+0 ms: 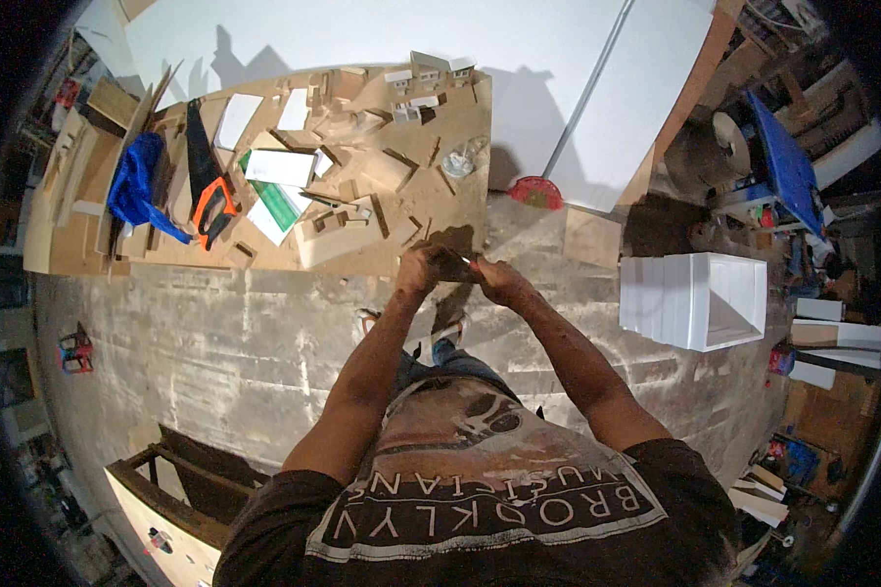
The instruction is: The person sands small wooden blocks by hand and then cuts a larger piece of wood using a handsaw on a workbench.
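Both my hands meet just past the near right corner of the brown work board (352, 259). My left hand (420, 270) is closed around a small brownish piece that lies mostly in shadow; its kind cannot be made out. In my right hand (500, 282) the fingers wrap a slim tool (474, 264) with a red part and a pale, narrow tip pointing toward the left hand. Whether that tip touches the piece is too small to tell. Wood offcuts (343, 235) lie on the board just beyond my left hand.
On the board are a handsaw (208, 201) with an orange handle, a blue cloth-like bundle (139, 191), white pieces (282, 168) and a crumpled clear bag (458, 161). A red brush-like object (535, 193) rests on the white sheet (597, 108). Stacked white boxes (693, 300) stand right; a wooden frame (181, 479) lower left.
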Action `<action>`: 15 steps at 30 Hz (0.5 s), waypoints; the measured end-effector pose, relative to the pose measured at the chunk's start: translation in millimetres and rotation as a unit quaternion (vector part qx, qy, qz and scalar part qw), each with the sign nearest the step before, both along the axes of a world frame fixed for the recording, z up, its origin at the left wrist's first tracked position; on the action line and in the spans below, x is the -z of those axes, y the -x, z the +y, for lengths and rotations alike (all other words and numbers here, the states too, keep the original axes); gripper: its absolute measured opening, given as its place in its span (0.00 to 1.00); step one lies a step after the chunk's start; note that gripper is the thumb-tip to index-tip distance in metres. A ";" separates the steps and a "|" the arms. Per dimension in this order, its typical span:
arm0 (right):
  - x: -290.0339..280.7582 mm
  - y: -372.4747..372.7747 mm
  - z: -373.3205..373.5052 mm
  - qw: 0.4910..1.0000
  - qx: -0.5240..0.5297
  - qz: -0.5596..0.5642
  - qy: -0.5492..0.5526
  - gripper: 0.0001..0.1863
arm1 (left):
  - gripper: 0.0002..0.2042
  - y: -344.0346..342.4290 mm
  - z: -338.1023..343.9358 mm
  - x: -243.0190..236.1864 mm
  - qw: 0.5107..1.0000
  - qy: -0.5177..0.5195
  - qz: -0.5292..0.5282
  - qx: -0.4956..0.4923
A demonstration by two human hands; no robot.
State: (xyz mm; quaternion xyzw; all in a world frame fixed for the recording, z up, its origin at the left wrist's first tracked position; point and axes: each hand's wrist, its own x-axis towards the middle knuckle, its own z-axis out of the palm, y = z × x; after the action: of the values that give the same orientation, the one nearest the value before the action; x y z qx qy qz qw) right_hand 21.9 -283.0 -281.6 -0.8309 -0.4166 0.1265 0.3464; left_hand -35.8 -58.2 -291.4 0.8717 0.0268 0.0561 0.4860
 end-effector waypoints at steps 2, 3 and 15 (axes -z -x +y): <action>-6.1 -2.4 5.1 0.999 -0.012 0.030 0.035 0.11 | 0.10 -0.4 2.3 3.2 0.999 0.035 0.006 -0.020; -6.6 -0.2 2.7 0.997 0.011 0.052 0.064 0.11 | 0.09 -0.9 -0.6 2.0 1.000 0.025 0.002 -0.012; -15.2 30.9 -30.0 0.973 0.127 0.094 0.168 0.16 | 0.12 -7.9 -8.8 -34.0 0.988 0.133 0.061 -0.053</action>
State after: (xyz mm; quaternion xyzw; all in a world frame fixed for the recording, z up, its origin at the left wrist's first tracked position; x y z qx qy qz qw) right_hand -9.0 -313.0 -266.4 -0.9077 -0.2461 0.2274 0.2527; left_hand -27.9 -67.0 -257.4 0.7987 0.1098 0.0248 0.5912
